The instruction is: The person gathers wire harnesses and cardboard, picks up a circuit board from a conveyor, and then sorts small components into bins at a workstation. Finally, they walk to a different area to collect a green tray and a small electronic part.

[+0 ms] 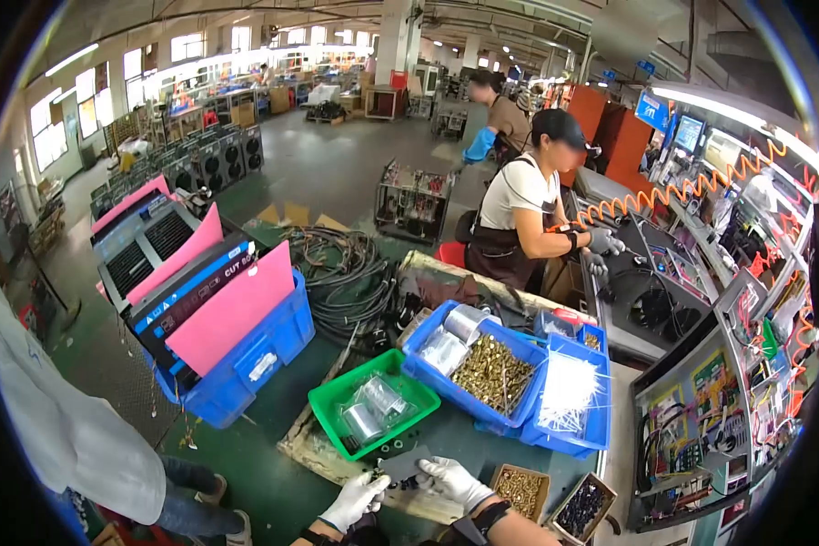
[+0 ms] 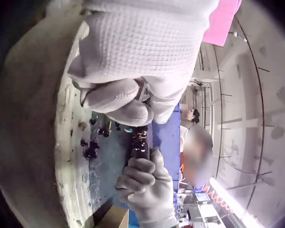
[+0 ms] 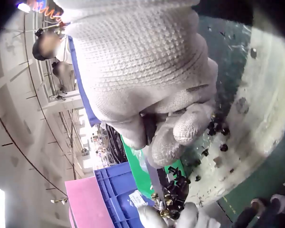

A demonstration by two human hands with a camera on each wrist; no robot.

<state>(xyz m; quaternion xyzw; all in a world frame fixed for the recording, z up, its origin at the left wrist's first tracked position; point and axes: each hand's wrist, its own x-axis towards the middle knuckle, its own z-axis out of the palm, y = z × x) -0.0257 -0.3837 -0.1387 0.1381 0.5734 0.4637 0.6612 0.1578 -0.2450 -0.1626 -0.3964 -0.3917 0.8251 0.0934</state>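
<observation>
A dark grey flat plate is held up between two white-gloved hands, close over the near edge of the bench. My right hand grips one end, its thumb and curled fingers pinching the plate in the right wrist view. Several small black and brass fittings cluster along the plate's far side, by the left fingers. My left hand has its fingertips curled together around a small metal part, mostly hidden by the glove. Loose black fittings lie on the bench below the hands.
A green bin holds wrapped metal cylinders. Behind it, a blue bin contains many brass fittings; another blue bin holds white ties. Small cardboard boxes of parts stand at right. A person works opposite.
</observation>
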